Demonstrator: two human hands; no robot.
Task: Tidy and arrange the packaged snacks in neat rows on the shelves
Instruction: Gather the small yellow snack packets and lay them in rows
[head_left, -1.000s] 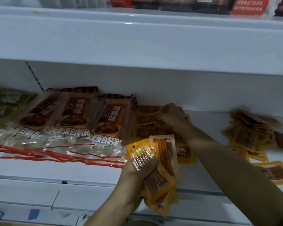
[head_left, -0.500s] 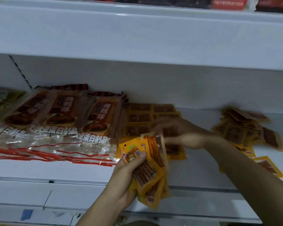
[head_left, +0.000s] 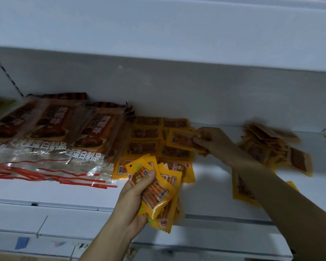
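Yellow packet (head_left: 184,141) now pinched in right hand (head_left: 213,141), back at the laid rows (head_left: 149,136) | left hand (head_left: 137,189) grips stack (head_left: 158,196) | placing underway; loose pile (head_left: 267,146) remains.

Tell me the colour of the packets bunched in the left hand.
Yellow-orange, with brown snack sticks pictured: the packets in the left hand, head view.

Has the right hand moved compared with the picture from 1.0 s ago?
Yes. The right hand, then at the rows' back corner, now pinches a packet nearer the shelf front.
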